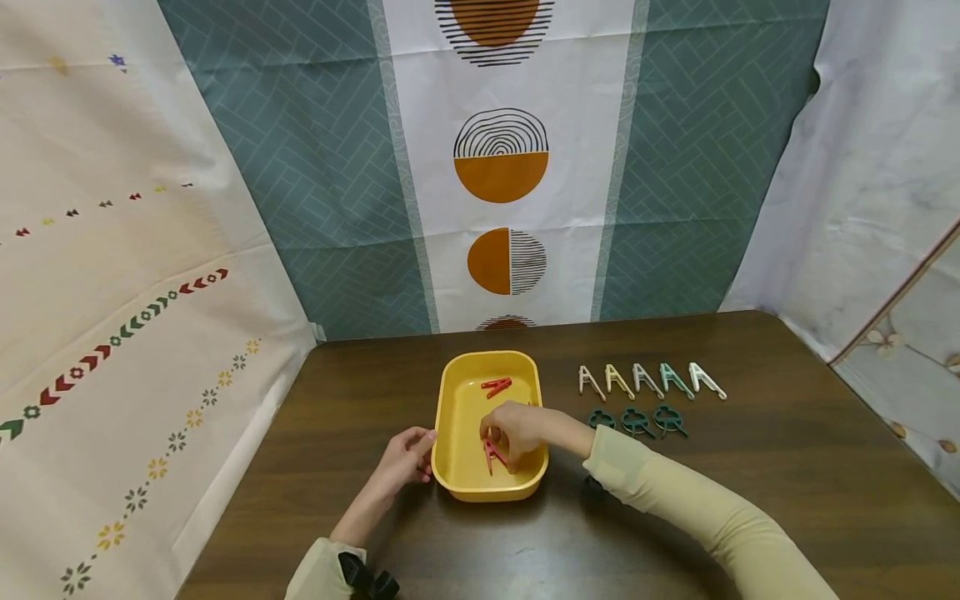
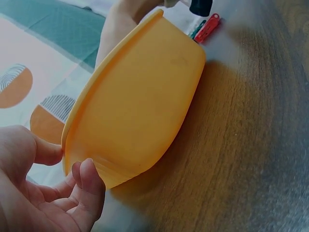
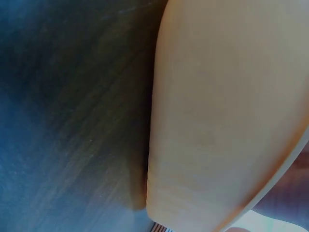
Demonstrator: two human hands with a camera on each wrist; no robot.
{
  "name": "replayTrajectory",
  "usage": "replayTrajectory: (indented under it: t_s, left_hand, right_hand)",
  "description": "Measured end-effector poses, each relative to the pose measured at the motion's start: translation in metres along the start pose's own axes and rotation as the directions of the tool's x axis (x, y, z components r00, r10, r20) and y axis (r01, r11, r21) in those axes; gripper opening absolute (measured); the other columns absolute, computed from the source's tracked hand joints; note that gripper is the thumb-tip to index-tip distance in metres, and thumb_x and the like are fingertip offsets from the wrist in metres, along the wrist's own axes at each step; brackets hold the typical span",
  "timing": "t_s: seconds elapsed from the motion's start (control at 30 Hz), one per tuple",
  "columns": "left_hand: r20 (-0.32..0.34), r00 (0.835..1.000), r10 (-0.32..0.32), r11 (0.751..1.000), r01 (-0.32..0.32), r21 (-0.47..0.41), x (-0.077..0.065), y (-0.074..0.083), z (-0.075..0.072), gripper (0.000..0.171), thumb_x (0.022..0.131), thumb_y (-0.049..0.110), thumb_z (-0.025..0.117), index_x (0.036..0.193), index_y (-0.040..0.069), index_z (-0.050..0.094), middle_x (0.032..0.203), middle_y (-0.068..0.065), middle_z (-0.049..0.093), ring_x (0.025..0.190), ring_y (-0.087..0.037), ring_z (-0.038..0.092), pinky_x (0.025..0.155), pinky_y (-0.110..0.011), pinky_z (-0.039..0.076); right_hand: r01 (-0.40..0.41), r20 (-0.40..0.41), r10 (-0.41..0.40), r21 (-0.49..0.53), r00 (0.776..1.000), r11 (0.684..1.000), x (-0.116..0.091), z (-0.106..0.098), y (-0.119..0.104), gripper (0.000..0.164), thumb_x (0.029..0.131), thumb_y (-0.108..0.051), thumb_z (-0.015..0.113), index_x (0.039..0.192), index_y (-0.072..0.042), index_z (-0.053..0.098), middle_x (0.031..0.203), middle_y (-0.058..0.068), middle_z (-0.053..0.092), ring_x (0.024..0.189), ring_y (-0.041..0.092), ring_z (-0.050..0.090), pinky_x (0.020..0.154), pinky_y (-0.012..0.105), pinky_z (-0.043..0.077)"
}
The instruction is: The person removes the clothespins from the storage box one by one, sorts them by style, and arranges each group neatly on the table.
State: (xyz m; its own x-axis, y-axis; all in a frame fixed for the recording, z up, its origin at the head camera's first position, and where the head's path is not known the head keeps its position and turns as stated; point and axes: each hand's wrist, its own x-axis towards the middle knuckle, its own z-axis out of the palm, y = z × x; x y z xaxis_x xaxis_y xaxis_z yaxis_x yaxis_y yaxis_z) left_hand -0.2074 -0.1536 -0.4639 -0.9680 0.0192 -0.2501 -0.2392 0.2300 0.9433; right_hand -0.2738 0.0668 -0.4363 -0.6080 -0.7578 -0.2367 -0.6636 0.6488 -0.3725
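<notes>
A yellow tray point(image 1: 491, 492) stands on the table. My left hand point(image 1: 407, 457) holds its left side; in the left wrist view the thumb touches the rim and the curled fingers lie by the outer wall point(image 2: 135, 96). Reaching inside over the right wall, my right hand point(image 1: 517, 429) pinches a red clothespin point(image 1: 491, 454) near the tray floor; its fingertips are partly hidden. Another red clothespin point(image 1: 497, 387) lies farther back in the tray. In the right wrist view, the tray's outer wall point(image 3: 217, 116) covers most of the work.
Right of the tray, a row of several A-shaped clothespins, among them a yellow one point(image 1: 618, 381), lies on the brown table point(image 1: 360, 375). Dark green round clips point(image 1: 636, 422) lie in front. A red clip point(image 2: 208, 29) rests beyond the tray. Patterned cloths hang behind.
</notes>
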Motion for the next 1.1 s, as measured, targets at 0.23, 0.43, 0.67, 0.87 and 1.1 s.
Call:
replayTrajectory:
  t_s: [0.23,0.43,0.67,0.87,1.1]
  left_hand:
    - [0.019,1.000,-0.004,1.000,0.004,0.002,0.002,-0.003,-0.001,0.035,0.093,0.026,0.052,0.110,-0.003,0.052,0.068,-0.002,0.049,0.054,-0.013,0.048,0.050,-0.025,0.046]
    - [0.018,1.000,-0.010,1.000,0.010,0.003,0.002,-0.003,0.000,0.035,0.092,0.028,0.053,0.110,-0.002,0.052,0.069,-0.002,0.050,0.054,-0.013,0.048,0.050,-0.024,0.046]
    - [0.012,1.000,-0.009,1.000,0.009,-0.009,0.002,-0.003,0.000,0.034,0.091,0.028,0.055,0.109,-0.001,0.053,0.068,-0.003,0.049,0.054,-0.012,0.048,0.050,-0.024,0.045]
    - [0.011,1.000,-0.011,1.000,0.012,-0.019,0.003,-0.004,-0.001,0.035,0.092,0.028,0.054,0.111,-0.001,0.052,0.068,-0.003,0.049,0.054,-0.013,0.048,0.049,-0.025,0.045]
    - [0.017,1.000,-0.016,1.000,0.016,-0.021,0.003,-0.004,-0.002,0.034,0.091,0.028,0.054,0.109,-0.001,0.053,0.069,-0.003,0.049,0.054,-0.012,0.048,0.050,-0.024,0.045]
  right_hand:
    - [0.035,-0.013,-0.036,-0.034,0.999,0.999,-0.001,0.004,0.002,0.052,0.060,-0.021,0.085,0.104,-0.015,0.058,0.086,-0.003,0.061,0.069,0.004,0.049,0.062,0.016,0.042]
    - [0.070,-0.044,-0.071,-0.017,0.996,0.997,-0.005,0.003,0.003,0.054,0.062,-0.020,0.083,0.108,-0.014,0.057,0.086,0.000,0.061,0.068,0.004,0.048,0.060,0.016,0.041]
    - [0.123,-0.092,-0.118,0.053,0.989,0.991,-0.014,-0.004,0.006,0.054,0.064,-0.020,0.081,0.111,-0.011,0.055,0.094,0.004,0.061,0.075,0.011,0.057,0.065,0.017,0.045]
    - [0.166,-0.109,-0.155,0.096,0.982,0.981,-0.025,-0.010,0.011,0.053,0.067,-0.018,0.080,0.113,-0.012,0.054,0.101,0.002,0.059,0.088,0.016,0.059,0.074,0.019,0.047]
    - [0.173,-0.126,-0.156,0.146,0.980,0.974,-0.037,-0.017,0.014,0.052,0.067,-0.014,0.078,0.113,-0.012,0.054,0.101,-0.001,0.058,0.089,0.016,0.059,0.075,0.027,0.051]
